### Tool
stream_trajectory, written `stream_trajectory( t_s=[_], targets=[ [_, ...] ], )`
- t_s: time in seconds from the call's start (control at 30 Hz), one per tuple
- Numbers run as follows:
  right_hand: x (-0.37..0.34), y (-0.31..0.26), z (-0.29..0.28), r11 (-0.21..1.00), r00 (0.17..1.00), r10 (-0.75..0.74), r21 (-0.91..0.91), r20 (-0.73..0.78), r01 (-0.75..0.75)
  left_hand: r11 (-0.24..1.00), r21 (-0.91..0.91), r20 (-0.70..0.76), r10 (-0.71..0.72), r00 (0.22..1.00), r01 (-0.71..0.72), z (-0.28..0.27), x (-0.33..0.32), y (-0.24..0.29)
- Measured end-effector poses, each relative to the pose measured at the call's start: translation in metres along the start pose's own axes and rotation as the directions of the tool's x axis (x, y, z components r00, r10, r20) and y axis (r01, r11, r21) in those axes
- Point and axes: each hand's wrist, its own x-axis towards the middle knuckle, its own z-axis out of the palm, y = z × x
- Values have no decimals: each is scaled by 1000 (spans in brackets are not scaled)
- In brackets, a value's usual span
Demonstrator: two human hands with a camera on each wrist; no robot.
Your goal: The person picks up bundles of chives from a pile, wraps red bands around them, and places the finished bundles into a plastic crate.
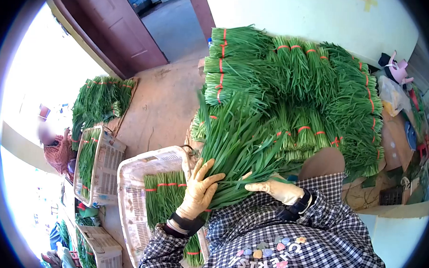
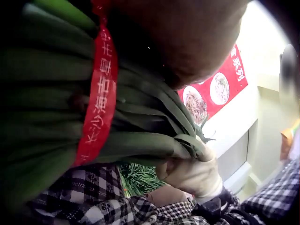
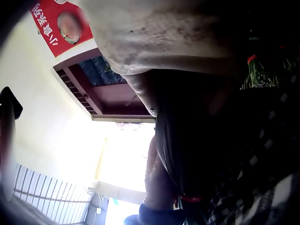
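Note:
A big bunch of garlic chives (image 1: 237, 144) lies across the person's lap, its long leaves fanning away from the body. My gloved left hand (image 1: 198, 190) rests on the bunch's left side with fingers spread and fairly straight. From the right, my gloved right hand (image 1: 278, 190) has leaves between its thumb and fingers. In the left wrist view that right hand (image 2: 192, 176) grips bent leaves. A red printed band (image 2: 98, 98) circles the bunch there. The right wrist view is mostly dark; the left hand (image 3: 159, 183) lies along the bunch's side.
A white plastic crate (image 1: 128, 178) with banded chive bundles stands at the left. Stacked bundles (image 1: 297, 75) fill the area ahead and right. Further left are another crate (image 1: 114, 154), a chive pile (image 1: 102, 97) and a second person (image 1: 58, 152). A doorway (image 1: 175, 28) opens behind.

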Motion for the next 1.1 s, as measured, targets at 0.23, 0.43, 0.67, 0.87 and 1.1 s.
stream_trajectory(
  t_s=[0.23,0.43,0.67,0.87,1.1],
  targets=[
    [-16,13,-43,909,953,268,-291,-141,-298,997,53,15,-52,999,52,6,-2,17],
    [-44,-36,-102,919,856,-214,-395,-471,13,997,17,17,-72,997,72,7,-3,19],
    [19,-64,-29,202,558,-829,-912,34,356,994,90,27,-64,998,62,7,0,22],
    [58,-52,-18,0,568,-808,-964,156,265,994,89,31,-72,997,69,8,-1,21],
    [49,-50,-32,382,524,-841,-837,-138,392,995,52,27,-83,996,81,8,-2,19]
  ],
)
